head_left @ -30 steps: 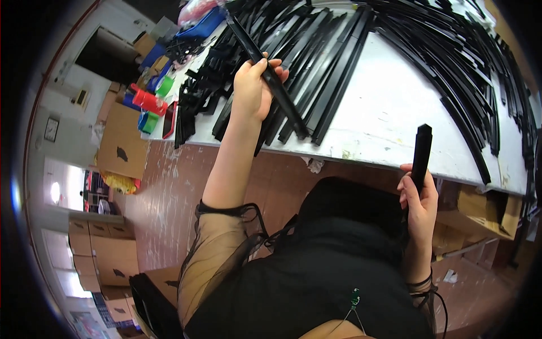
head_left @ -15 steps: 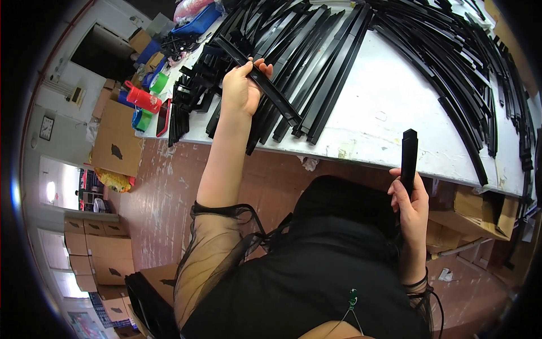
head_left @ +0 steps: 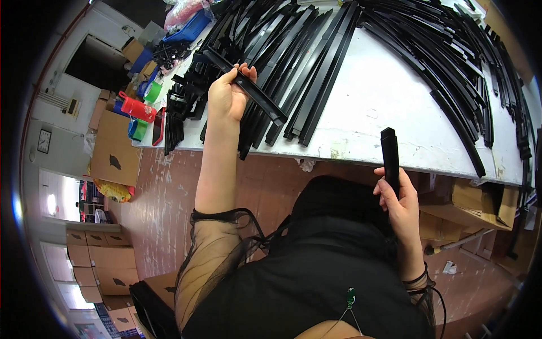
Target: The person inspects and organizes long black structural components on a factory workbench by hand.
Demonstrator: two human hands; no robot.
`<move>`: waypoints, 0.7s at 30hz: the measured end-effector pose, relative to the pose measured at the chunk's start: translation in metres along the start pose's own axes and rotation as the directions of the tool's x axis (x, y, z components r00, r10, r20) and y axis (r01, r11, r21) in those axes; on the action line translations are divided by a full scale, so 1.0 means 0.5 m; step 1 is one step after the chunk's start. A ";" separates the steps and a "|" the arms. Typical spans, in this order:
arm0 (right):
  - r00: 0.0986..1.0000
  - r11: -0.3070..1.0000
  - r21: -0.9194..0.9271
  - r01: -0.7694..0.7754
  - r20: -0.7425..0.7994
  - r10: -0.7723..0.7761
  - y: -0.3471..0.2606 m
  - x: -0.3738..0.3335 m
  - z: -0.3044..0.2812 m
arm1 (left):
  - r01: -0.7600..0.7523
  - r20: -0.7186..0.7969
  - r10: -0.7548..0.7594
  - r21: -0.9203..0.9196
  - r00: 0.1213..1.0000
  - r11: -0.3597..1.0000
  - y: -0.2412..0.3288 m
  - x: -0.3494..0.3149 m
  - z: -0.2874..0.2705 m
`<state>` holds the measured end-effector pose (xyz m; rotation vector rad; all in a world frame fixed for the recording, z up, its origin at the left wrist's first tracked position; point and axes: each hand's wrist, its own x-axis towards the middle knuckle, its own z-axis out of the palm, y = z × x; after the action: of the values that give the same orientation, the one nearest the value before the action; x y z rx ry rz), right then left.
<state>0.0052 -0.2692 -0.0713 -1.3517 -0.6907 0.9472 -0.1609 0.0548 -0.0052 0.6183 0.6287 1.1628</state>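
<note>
My left hand [head_left: 230, 93] is closed round a long black channel strip [head_left: 261, 103], held slantwise above the table's left part. Its hollow side shows, and its near end points right and toward me. My right hand [head_left: 400, 200] grips a black square bar [head_left: 389, 152] close to the table's front edge. That bar stands roughly upright in the picture, with a stepped, narrower tip on its far end; its lower part is hidden by my hand. The two pieces are apart. Beneath my left hand lies a pile of similar long black strips [head_left: 316, 79].
The white table [head_left: 367, 107] carries another heap of black strips [head_left: 451, 79] on the right. At its left end are a red bottle [head_left: 137, 107], green tape rolls [head_left: 152, 91] and a blue basket [head_left: 189, 28]. Cardboard boxes [head_left: 116, 146] stand at left; an open carton [head_left: 480, 203] sits under the table.
Both hands have shifted slightly left in the picture with their pieces. The bar in my right hand now leans a little to the left. Both grips stay as they were.
</note>
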 end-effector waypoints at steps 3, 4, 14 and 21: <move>0.999 0.999 0.031 -0.040 0.024 0.039 -0.002 0.004 0.012 | -0.048 0.079 0.044 0.059 0.996 0.997 -0.025 -0.041 0.020; 0.999 0.999 0.032 -0.022 0.027 0.021 0.001 0.010 0.022 | -0.074 0.168 0.059 0.086 0.984 0.994 -0.037 -0.062 0.025; 0.991 0.978 0.160 -0.132 0.043 0.127 0.031 0.033 0.056 | -0.011 0.389 -0.046 0.142 0.920 0.990 -0.215 -0.229 0.073; 0.983 0.953 0.241 -0.182 0.030 0.181 0.058 0.030 0.041 | -0.097 0.453 -0.046 0.287 0.890 0.953 -0.254 -0.232 0.086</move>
<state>-0.0098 -0.2471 -0.0991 -1.2071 -0.4433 1.1458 -0.0810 -0.0958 -0.0532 1.1286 0.3930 0.9019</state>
